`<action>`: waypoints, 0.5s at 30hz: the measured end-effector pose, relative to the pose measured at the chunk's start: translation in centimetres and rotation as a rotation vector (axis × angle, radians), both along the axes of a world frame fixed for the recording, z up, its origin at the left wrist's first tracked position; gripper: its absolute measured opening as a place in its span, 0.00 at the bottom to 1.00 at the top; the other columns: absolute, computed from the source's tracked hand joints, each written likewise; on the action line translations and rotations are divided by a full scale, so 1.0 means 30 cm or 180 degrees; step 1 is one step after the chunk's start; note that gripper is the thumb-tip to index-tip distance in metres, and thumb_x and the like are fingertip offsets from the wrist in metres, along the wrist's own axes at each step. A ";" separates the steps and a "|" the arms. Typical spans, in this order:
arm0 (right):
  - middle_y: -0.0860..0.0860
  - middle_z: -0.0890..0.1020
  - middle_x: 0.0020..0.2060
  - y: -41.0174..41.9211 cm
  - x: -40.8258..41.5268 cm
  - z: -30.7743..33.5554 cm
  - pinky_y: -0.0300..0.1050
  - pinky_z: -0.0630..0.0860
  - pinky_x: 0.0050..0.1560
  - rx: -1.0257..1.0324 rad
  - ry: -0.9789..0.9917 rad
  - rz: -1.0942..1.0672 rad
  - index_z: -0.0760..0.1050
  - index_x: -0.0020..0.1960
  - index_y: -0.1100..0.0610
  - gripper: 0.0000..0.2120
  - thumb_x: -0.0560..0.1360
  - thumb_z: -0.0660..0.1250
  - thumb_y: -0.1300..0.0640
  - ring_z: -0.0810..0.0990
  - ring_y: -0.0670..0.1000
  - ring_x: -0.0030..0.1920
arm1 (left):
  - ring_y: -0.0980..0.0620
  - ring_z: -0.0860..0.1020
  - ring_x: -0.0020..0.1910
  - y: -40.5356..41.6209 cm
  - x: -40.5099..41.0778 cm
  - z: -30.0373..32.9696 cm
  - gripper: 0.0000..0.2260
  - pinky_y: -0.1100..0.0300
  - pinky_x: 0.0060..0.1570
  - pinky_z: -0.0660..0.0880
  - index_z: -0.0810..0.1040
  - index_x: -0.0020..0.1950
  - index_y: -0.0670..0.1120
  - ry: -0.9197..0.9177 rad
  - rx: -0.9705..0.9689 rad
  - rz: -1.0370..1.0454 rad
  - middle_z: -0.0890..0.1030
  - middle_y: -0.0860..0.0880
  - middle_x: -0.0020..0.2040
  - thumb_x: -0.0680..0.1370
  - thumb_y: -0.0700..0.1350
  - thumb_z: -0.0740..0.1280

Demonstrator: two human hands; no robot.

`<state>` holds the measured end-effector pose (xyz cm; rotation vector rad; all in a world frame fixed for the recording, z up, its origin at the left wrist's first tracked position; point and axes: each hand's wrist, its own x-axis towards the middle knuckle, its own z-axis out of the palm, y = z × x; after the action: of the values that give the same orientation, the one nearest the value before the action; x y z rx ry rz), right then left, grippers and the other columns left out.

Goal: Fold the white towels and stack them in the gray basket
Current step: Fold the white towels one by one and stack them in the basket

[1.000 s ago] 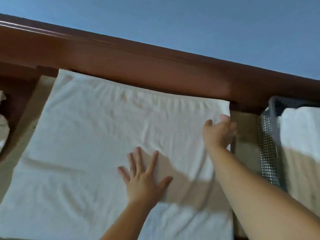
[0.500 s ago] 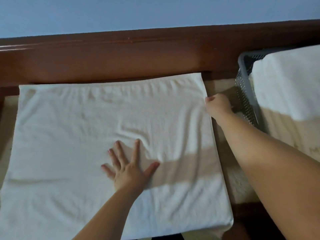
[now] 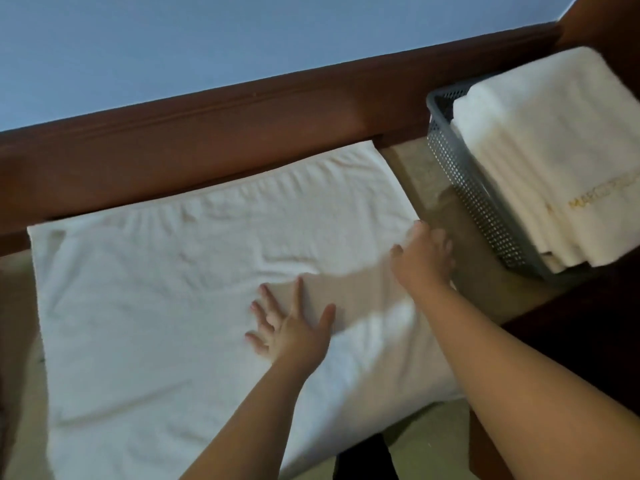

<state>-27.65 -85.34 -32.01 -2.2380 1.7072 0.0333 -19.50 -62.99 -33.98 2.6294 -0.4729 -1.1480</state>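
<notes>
Blue wall (image 3: 173,46) behind; left hand (image 3: 291,327) flat on towel (image 3: 156,306), right hand (image 3: 424,256) at its edge, grip unclear; basket (image 3: 467,188) stack (image 3: 554,150) lettering illegible.

Towel (image 3: 156,306) spread flat, headboard (image 3: 242,133) behind; left hand (image 3: 291,330) pressed mid-towel, right hand (image 3: 422,258) at its right edge; basket (image 3: 464,178) of stacked towels (image 3: 554,150) further right.

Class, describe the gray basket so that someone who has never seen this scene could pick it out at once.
Start at the long brown wooden rail under the blue wall and follow it to the right end. There, beside the flat white towel that both hands touch, stands the gray basket. It alone has perforated plastic walls, and a stack of folded towels rises above its rim.
</notes>
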 end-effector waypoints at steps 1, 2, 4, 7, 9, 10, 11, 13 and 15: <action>0.60 0.70 0.68 0.132 0.018 0.009 0.60 0.70 0.64 -0.0047 -0.0092 0.0100 0.68 0.73 0.53 0.26 0.77 0.68 0.51 0.69 0.64 0.68 | 0.44 0.40 0.84 0.066 0.041 0.029 0.36 0.36 0.78 0.47 0.45 0.81 0.71 0.0057 -0.0152 -0.0095 0.34 0.53 0.84 0.77 0.76 0.56; 0.59 0.70 0.68 0.272 0.033 0.013 0.60 0.71 0.63 -0.0020 -0.0226 0.0269 0.69 0.73 0.53 0.26 0.77 0.69 0.52 0.69 0.64 0.67 | 0.45 0.50 0.83 0.145 0.097 0.054 0.33 0.39 0.77 0.55 0.53 0.81 0.70 0.0076 -0.0387 -0.0033 0.45 0.54 0.85 0.78 0.73 0.59; 0.57 0.73 0.63 0.555 0.056 -0.007 0.60 0.73 0.59 0.0155 -0.0405 0.0742 0.73 0.69 0.52 0.22 0.76 0.70 0.53 0.72 0.62 0.64 | 0.42 0.67 0.75 0.331 0.242 0.094 0.27 0.43 0.73 0.66 0.67 0.77 0.65 -0.0078 -0.0909 0.0528 0.68 0.49 0.78 0.78 0.66 0.65; 0.53 0.76 0.51 0.947 0.117 -0.040 0.56 0.77 0.49 0.0311 -0.0595 0.1449 0.78 0.57 0.52 0.13 0.73 0.70 0.53 0.77 0.60 0.52 | 0.37 0.73 0.66 0.616 0.502 0.112 0.22 0.46 0.69 0.67 0.74 0.72 0.55 -0.0723 -0.0743 0.1099 0.78 0.41 0.66 0.79 0.59 0.68; 0.51 0.76 0.45 1.164 0.177 -0.049 0.54 0.78 0.45 0.0570 -0.0760 0.1814 0.77 0.52 0.52 0.09 0.73 0.68 0.51 0.78 0.58 0.46 | 0.35 0.72 0.68 0.758 0.673 0.109 0.24 0.45 0.71 0.66 0.72 0.73 0.51 -0.0860 -0.0356 0.1274 0.76 0.39 0.67 0.80 0.59 0.67; 0.50 0.76 0.44 1.255 0.210 -0.050 0.54 0.79 0.45 0.0664 -0.0811 0.1978 0.76 0.51 0.52 0.09 0.74 0.66 0.49 0.78 0.57 0.45 | 0.35 0.70 0.70 0.809 0.745 0.103 0.26 0.44 0.72 0.65 0.71 0.74 0.49 -0.0825 -0.0182 0.1274 0.75 0.38 0.69 0.80 0.60 0.67; 0.50 0.76 0.44 1.335 0.245 -0.047 0.53 0.79 0.45 0.0742 -0.0806 0.2130 0.75 0.51 0.52 0.10 0.75 0.64 0.47 0.77 0.56 0.45 | 0.35 0.69 0.72 0.848 0.804 0.097 0.29 0.44 0.72 0.64 0.69 0.75 0.48 -0.0754 -0.0030 0.1253 0.73 0.38 0.71 0.79 0.61 0.67; 0.49 0.76 0.47 1.473 0.313 -0.024 0.50 0.76 0.48 0.1079 -0.0621 0.2377 0.73 0.53 0.52 0.12 0.79 0.62 0.44 0.76 0.55 0.49 | 0.35 0.68 0.72 0.896 0.889 0.079 0.33 0.44 0.71 0.67 0.66 0.77 0.46 -0.0587 0.0140 0.1304 0.70 0.39 0.72 0.78 0.62 0.68; 0.50 0.76 0.50 1.580 0.363 -0.014 0.50 0.75 0.49 0.1314 -0.0408 0.2570 0.72 0.55 0.53 0.15 0.81 0.61 0.41 0.75 0.54 0.51 | 0.35 0.70 0.71 0.907 0.946 0.062 0.37 0.44 0.69 0.71 0.64 0.78 0.43 -0.0454 0.0183 0.1454 0.68 0.39 0.73 0.77 0.63 0.70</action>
<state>-16.74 -37.94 -32.43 -2.3621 0.5705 0.3774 8.88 -35.77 -32.12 2.6775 0.1402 -0.8420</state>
